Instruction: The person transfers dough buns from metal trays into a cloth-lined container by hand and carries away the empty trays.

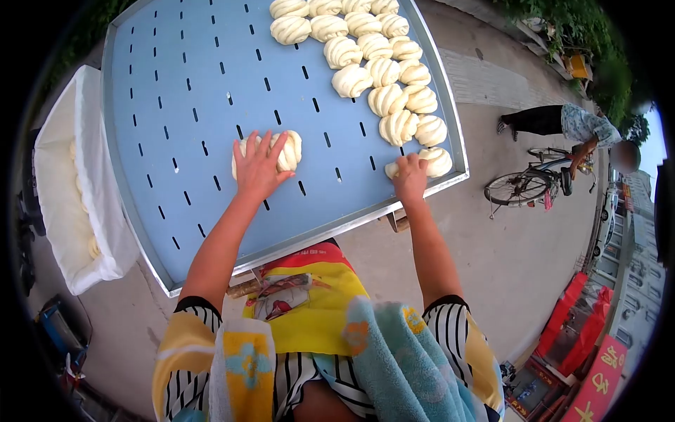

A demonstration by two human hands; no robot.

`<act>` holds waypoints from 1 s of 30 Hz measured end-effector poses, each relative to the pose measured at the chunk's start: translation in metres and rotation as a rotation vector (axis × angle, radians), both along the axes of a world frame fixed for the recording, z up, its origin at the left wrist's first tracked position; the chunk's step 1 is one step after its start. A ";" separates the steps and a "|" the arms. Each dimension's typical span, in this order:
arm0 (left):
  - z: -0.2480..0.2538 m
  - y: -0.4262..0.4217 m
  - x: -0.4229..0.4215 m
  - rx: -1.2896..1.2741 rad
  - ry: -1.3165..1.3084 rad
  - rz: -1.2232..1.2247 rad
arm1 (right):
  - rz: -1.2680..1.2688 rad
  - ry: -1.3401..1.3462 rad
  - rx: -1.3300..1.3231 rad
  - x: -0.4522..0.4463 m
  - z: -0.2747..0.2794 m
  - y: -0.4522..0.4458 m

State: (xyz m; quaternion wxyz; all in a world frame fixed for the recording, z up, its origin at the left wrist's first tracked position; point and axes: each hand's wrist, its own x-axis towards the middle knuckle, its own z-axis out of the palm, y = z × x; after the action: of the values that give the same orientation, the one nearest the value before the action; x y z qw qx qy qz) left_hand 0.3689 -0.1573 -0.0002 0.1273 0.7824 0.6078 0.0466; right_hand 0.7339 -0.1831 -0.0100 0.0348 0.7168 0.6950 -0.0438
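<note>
My left hand (260, 167) lies over a pale twisted steamed bun (290, 151) in the middle of the blue slotted tray (211, 105), its fingers curved around the dough; whether one or two buns are under it I cannot tell. At the tray's near right corner my right hand (410, 177) grips another twisted bun (391, 169), mostly covered by the fingers. Right beside it sits a further bun (437, 162) against the rim. Several more twisted buns (385, 72) stand in close rows along the tray's right side and far edge.
A long bin lined with white cloth (60, 162), with pale dough pieces inside, stands left of the tray. The tray has a raised metal rim (450, 105). Off to the right, a person (583, 126) stands by a bicycle (524, 186). A red sign (598, 383) is at lower right.
</note>
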 end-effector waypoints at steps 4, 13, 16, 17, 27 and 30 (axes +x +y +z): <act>-0.006 -0.001 0.000 0.064 -0.015 0.000 | 0.478 0.315 0.227 -0.087 0.012 0.008; 0.005 -0.001 0.012 -0.045 0.025 0.065 | 0.636 0.393 0.150 -0.140 0.019 0.022; 0.021 0.004 0.034 -0.044 -0.031 -0.022 | 0.408 0.305 0.149 -0.107 0.049 0.010; 0.024 0.004 0.041 -0.033 -0.063 -0.083 | 0.287 0.281 0.161 -0.100 0.052 0.006; 0.004 0.019 0.072 -0.100 -0.020 -0.289 | -0.107 1.046 -0.186 -0.040 0.011 0.017; 0.001 0.022 0.070 -0.073 -0.025 -0.280 | 0.033 0.661 -0.085 -0.043 0.007 0.021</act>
State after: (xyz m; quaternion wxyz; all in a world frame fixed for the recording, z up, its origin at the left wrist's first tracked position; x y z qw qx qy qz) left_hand 0.4394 -0.1350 0.0008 0.1684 0.8538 0.4924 0.0158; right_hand 0.6912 -0.1620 -0.0031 -0.1622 0.6505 0.6776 -0.3025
